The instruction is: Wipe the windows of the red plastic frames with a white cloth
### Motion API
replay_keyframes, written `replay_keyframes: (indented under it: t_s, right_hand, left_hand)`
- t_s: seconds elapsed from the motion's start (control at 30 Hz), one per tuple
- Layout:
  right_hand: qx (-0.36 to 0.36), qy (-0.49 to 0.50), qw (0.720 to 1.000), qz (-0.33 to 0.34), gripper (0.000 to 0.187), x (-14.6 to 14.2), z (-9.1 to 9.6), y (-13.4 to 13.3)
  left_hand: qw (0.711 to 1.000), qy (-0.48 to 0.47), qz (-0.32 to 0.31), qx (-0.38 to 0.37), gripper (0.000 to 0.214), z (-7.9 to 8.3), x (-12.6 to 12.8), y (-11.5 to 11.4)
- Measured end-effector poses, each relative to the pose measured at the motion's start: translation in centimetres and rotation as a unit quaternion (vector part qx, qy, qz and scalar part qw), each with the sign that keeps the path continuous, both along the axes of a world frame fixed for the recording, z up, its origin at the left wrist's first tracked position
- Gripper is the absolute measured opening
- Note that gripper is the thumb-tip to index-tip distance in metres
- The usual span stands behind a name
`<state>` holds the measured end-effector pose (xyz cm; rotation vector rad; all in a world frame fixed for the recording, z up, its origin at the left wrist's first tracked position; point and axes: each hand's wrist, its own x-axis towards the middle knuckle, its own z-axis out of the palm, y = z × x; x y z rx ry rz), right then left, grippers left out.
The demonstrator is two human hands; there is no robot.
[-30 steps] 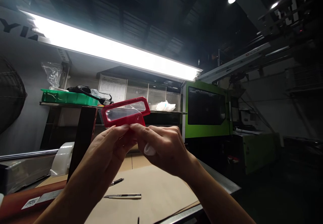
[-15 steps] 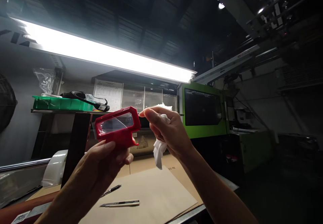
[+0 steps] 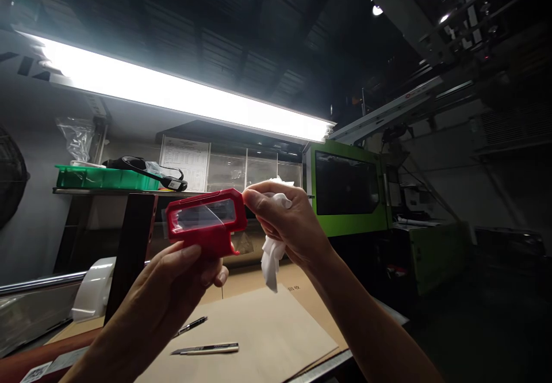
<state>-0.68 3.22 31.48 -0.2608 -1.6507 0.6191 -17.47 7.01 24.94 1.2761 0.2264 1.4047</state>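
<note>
My left hand (image 3: 181,279) is raised in front of me, fingers closed on the lower part of a red plastic frame (image 3: 206,220) with a clear window in it. My right hand (image 3: 284,222) is just to the right of the frame, its fingertips touching the frame's right end. Bunched in the right hand is a white cloth (image 3: 271,256), with a tail hanging below the palm. Both are held up toward the long tube lamp (image 3: 181,98).
Below lies a cardboard sheet (image 3: 263,337) on the bench with a utility knife (image 3: 206,348) and a pen (image 3: 190,326). A green tray (image 3: 103,177) sits on a shelf at left. A green machine (image 3: 349,190) stands at right.
A second ago both hands pinched the frame close together. The right hand then pulled away to the right with the cloth, and now its fingertips are back at the frame's right end.
</note>
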Motion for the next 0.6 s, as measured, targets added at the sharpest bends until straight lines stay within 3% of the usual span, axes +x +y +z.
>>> replay_keyframes:
  t_s: [0.3, 0.43, 0.6]
  right_hand:
    - [-0.044, 0.012, 0.998, 0.041, 0.021, -0.3, 0.1, -0.2]
    - [-0.050, 0.017, 0.991, 0.120, 0.021, -0.5, -0.3, 0.6]
    - [-0.096, 0.059, 0.965, 0.236, 0.028, -1.4, -0.2, 1.5]
  left_hand:
    - [0.999, 0.016, 0.008, 0.027, 0.018, 0.0, -0.3, 0.4]
    - [0.997, 0.039, 0.003, 0.071, 0.019, 0.7, -0.3, 0.1]
    - [0.992, 0.035, 0.009, 0.123, 0.014, 2.9, 0.7, -2.0]
